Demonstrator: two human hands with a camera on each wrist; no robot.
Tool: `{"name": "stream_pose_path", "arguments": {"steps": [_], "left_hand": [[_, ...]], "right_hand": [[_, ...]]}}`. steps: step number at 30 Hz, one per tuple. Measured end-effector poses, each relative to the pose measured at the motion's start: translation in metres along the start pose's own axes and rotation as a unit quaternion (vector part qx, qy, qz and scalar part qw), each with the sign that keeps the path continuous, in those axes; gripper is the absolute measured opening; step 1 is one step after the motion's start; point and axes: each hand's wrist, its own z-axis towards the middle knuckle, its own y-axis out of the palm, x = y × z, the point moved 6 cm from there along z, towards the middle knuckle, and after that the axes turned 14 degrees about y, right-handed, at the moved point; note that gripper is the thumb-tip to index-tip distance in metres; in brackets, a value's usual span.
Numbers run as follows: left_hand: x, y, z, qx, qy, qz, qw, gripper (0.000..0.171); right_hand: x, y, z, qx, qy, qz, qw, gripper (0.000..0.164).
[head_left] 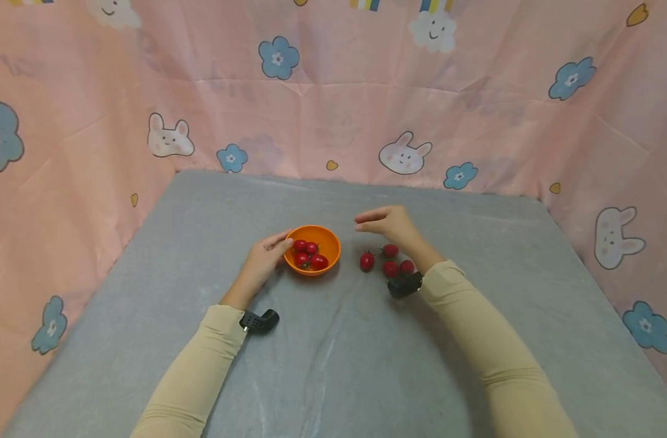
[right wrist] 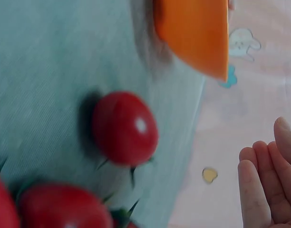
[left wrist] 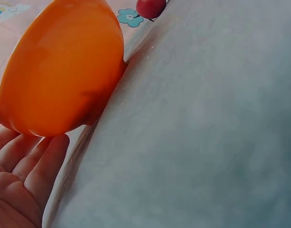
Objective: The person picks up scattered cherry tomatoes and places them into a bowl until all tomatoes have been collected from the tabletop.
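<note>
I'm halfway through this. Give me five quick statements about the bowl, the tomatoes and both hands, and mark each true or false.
1. The left hand holds the orange bowl at its rim. True.
2. The right hand is gripping a tomato. False: it holds nothing.
3. The bowl is empty. False: four red tomatoes show inside it.
4. In the head view, loose tomatoes lie on the table to the right of the bowl. True.
5. Only the head view shows the bowl. False: both wrist views show it too.
</note>
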Motion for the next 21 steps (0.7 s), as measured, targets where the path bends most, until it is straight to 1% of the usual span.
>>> {"name": "stream_pose_path", "arguments": {"steps": [5,7,9,16,21], "left_hand": [[-0.001,0.0,0.0,-0.001,-0.007,-0.005,1.0,0.043],[0.0,0.0,0.0,-0.003,-0.006,-0.002,1.0,0.044],[0.0,0.0,0.0,-0.002,-0.005,-0.001,1.0,0.044],[0.001,0.0,-0.002,-0.002,-0.009,0.004,1.0,0.044],[0.0,0.001,-0.002,-0.002,-0.013,0.004,0.9999,0.045]], "right_hand": [[0.013,-0.012,0.0,0.002,0.009,0.01,1.0,0.036],[0.017,-0.016,0.0,0.005,0.01,0.009,1.0,0.036],[0.021,-0.02,-0.001,0.006,0.013,0.01,1.0,0.038],[0.036,-0.03,-0.001,0.003,0.01,0.0,1.0,0.039],[0.043,-0.036,-0.003,-0.001,0.022,-0.004,1.0,0.04]]}}
